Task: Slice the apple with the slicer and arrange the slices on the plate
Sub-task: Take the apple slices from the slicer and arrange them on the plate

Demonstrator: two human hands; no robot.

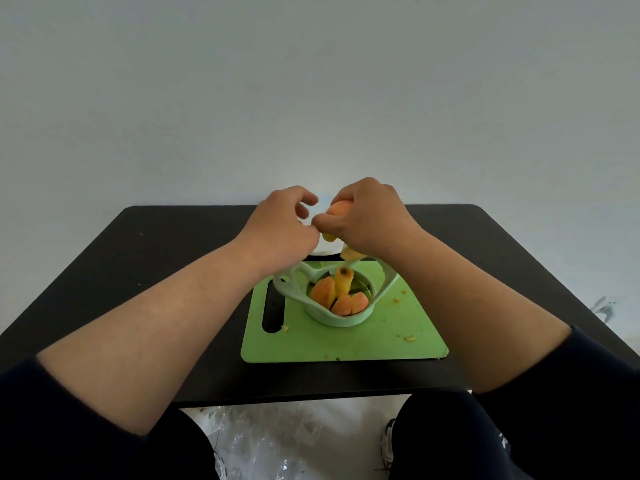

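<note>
A pale green apple slicer (332, 318) rests on a green cutting board (363, 337). Three orange-skinned apple slices (323, 291) and the yellow core (343, 282) stand in its ring. Beyond the board lies a white plate (323, 251), mostly hidden by my hands. My right hand (370, 216) hovers over the plate, holding apple slices (337, 207) with orange skin and yellow flesh. My left hand (280, 223) is beside it with fingers curled and apart, its fingertips close to those slices; I cannot tell if they touch.
The board sits on a black table (173, 271) against a plain wall. Small apple crumbs (408, 338) dot the board. Crinkled clear plastic (277, 441) lies on the floor between my legs.
</note>
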